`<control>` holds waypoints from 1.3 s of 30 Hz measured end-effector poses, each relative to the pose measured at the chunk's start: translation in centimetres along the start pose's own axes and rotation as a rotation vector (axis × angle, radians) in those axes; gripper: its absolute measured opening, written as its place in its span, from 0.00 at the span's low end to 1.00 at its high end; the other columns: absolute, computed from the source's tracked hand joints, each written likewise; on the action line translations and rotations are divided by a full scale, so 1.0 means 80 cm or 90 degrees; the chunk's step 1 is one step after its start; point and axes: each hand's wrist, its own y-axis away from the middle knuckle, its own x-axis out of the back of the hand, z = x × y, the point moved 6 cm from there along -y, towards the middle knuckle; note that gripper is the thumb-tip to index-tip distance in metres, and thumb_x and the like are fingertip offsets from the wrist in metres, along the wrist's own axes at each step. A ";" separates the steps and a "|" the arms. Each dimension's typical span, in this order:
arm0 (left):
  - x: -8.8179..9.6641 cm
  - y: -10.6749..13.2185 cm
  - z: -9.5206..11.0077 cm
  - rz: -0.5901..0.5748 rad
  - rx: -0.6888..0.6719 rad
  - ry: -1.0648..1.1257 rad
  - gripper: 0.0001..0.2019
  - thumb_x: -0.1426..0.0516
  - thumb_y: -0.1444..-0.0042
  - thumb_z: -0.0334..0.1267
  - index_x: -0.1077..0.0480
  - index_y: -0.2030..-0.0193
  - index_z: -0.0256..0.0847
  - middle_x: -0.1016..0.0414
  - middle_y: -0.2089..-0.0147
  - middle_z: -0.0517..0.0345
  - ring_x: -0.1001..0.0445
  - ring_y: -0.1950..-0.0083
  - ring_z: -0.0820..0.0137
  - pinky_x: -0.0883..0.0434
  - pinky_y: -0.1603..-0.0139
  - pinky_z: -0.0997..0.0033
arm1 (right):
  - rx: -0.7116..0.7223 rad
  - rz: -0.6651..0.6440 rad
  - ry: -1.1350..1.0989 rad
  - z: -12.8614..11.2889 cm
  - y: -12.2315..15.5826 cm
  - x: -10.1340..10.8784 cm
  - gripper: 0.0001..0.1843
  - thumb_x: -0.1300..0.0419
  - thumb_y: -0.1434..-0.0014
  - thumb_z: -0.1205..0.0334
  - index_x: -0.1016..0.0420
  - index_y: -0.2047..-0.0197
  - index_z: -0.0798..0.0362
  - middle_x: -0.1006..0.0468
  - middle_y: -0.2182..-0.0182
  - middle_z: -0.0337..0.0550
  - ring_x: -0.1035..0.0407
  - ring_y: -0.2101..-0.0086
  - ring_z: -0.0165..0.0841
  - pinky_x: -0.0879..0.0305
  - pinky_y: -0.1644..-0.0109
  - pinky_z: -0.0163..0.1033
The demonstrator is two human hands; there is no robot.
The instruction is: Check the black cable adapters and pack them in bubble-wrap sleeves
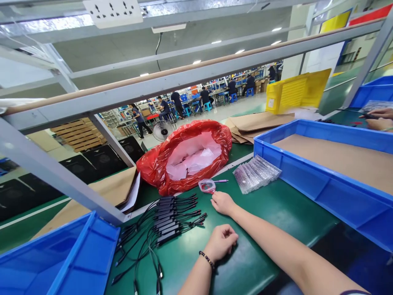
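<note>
My right hand [223, 203] reaches out over the green bench top, its fingers closed at the edge of a small clear dish [206, 186] with something reddish in it. What the fingertips pinch, if anything, is hidden. My left hand [221, 241], with a beaded bracelet [206, 259] at the wrist, rests nearer to me with its fingers curled in and nothing visible in them. To its left lies a row of black cables with slim black boxes [167, 223]. A purple pen [221, 180] lies beside the dish.
A red plastic bag [153, 172] with white sheets inside stands behind the cables. Bubble-wrap pouches [256, 174] lie beside a blue bin [310, 172] at right. Another blue bin [89, 246] is at left. A co-worker's hands [380, 119] show at far right.
</note>
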 end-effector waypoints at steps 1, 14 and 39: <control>0.001 0.001 -0.001 -0.004 -0.003 0.006 0.11 0.45 0.56 0.45 0.40 0.76 0.39 0.37 0.82 0.67 0.44 0.88 0.82 0.51 0.88 0.79 | -0.002 0.002 0.003 0.000 0.000 0.000 0.10 0.50 0.44 0.65 0.30 0.72 0.57 0.29 0.73 0.45 0.34 0.69 0.32 0.40 0.63 0.35; 0.001 0.002 -0.003 -0.085 0.015 0.050 0.12 0.44 0.58 0.46 0.38 0.77 0.39 0.35 0.82 0.66 0.43 0.87 0.80 0.47 0.86 0.77 | -0.257 0.074 0.079 0.046 0.000 -0.008 0.30 0.52 0.52 0.73 0.45 0.43 0.69 0.30 0.60 0.61 0.38 0.61 0.44 0.42 0.58 0.47; 0.005 0.008 -0.009 -0.063 0.066 0.067 0.13 0.42 0.61 0.47 0.36 0.75 0.38 0.35 0.80 0.65 0.40 0.85 0.80 0.45 0.84 0.79 | -0.193 0.073 -0.127 0.085 -0.034 -0.032 0.35 0.55 0.54 0.74 0.50 0.40 0.58 0.38 0.47 0.54 0.38 0.51 0.37 0.39 0.51 0.43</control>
